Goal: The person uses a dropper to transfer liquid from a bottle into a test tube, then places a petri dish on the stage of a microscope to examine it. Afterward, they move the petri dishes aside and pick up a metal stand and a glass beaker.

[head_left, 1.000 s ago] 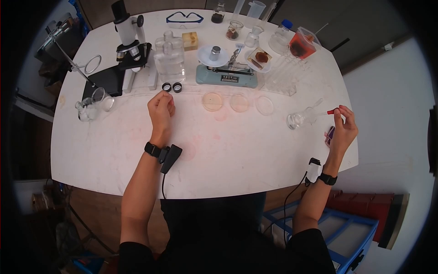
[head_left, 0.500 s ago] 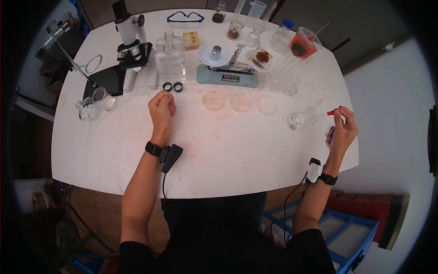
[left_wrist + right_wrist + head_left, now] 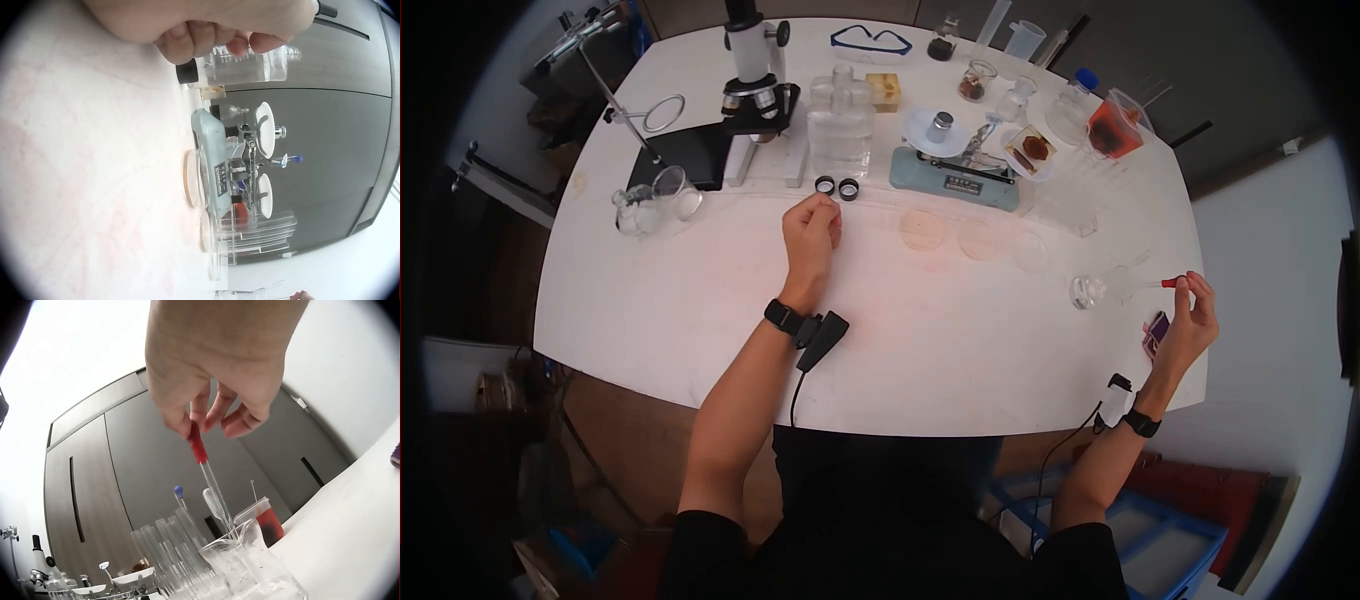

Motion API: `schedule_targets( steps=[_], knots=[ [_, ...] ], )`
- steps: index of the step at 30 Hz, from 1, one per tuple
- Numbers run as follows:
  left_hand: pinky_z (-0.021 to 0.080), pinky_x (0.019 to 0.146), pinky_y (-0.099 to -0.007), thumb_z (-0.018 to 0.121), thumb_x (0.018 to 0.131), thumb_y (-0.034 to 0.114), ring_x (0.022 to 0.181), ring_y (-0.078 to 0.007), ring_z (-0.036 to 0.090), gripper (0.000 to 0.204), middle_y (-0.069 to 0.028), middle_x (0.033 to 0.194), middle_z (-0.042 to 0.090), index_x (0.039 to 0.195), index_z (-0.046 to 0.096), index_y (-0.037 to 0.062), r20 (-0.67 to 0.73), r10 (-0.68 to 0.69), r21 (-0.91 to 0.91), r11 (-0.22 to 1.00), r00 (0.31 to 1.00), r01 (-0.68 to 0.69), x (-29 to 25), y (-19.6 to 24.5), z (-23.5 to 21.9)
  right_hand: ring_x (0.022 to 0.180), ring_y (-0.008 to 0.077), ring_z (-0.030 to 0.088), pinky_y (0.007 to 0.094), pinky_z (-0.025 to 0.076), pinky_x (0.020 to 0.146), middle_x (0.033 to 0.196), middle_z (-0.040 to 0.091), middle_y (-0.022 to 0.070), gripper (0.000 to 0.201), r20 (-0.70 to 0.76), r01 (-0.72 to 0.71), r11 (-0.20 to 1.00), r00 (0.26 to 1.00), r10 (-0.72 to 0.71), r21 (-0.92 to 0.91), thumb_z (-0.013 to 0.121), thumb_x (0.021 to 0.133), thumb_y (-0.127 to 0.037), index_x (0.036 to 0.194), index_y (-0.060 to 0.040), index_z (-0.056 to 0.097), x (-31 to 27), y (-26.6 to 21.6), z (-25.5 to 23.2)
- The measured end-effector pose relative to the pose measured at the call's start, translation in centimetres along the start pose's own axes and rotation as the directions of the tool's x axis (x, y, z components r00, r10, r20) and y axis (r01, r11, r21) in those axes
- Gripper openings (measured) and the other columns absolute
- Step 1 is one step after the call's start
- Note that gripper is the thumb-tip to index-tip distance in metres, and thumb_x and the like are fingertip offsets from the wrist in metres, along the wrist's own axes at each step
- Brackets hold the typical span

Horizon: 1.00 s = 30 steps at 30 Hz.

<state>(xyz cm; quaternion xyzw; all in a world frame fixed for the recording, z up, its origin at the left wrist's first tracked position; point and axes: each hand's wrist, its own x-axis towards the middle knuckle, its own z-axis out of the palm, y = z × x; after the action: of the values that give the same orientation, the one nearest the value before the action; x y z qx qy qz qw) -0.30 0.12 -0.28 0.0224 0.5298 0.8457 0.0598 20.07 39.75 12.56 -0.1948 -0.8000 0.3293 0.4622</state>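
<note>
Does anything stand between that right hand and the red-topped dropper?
No, nothing visible: the right hand pinches the red-topped dropper directly; its tube reaches into the glass flask, where a clear utensil leans beside it.

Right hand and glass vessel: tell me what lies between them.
The right wrist view shows a dropper, its red bulb pinched by the right hand, reaching down into the glass vessel; a clear spoon-like piece rises beside it.
</note>
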Motion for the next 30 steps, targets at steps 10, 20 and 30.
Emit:
schedule_targets(
  steps=[10,20,30],
  knots=[
    [0.016,0.043,-0.0237,0.049,0.085,0.006,0.044,-0.0035,0.022,0.019,0.0060,0.054,0.031,0.067,0.048,0.0041,-0.008,0.007,0.037,0.999,1.000,-0.006,-0.1,0.2,0.0,0.094,0.0162,0.060,0.0275,0.049,0.083,0.106,0.065,0.0134,0.019,-0.162,0.054,0.950,0.987,-0.004,0.306,0.064,0.090,-0.002,0.104,0.0109,0.065,2.0,-8.0,4.7],
    [0.021,0.042,-0.0233,0.050,0.085,0.004,0.047,-0.0031,0.031,0.022,0.0026,0.057,0.044,0.064,0.050,0.0029,-0.003,0.008,0.008,1.000,1.000,-0.008,0.1,0.0,-0.4,0.082,0.0130,0.062,0.0236,0.048,0.073,0.098,0.068,0.0116,0.020,0.076,-0.040,0.681,0.997,-0.023,0.731,0.066,0.089,-0.003,0.106,0.0076,0.066,0.7,-14.7,17.9],
    [0.026,0.047,-0.0226,0.050,0.083,0.002,0.053,-0.0038,0.036,0.019,0.0019,0.060,0.048,0.065,0.050,0.0018,-0.010,-0.001,0.076,0.997,1.000,0.002,0.4,0.2,-0.5,0.080,0.0141,0.066,0.0228,0.052,0.071,0.091,0.070,0.0113,0.022,0.151,-0.055,0.643,0.984,-0.095,0.764,0.072,0.085,-0.005,0.103,0.0056,0.069,-1.0,-18.9,25.8]
  ],
)
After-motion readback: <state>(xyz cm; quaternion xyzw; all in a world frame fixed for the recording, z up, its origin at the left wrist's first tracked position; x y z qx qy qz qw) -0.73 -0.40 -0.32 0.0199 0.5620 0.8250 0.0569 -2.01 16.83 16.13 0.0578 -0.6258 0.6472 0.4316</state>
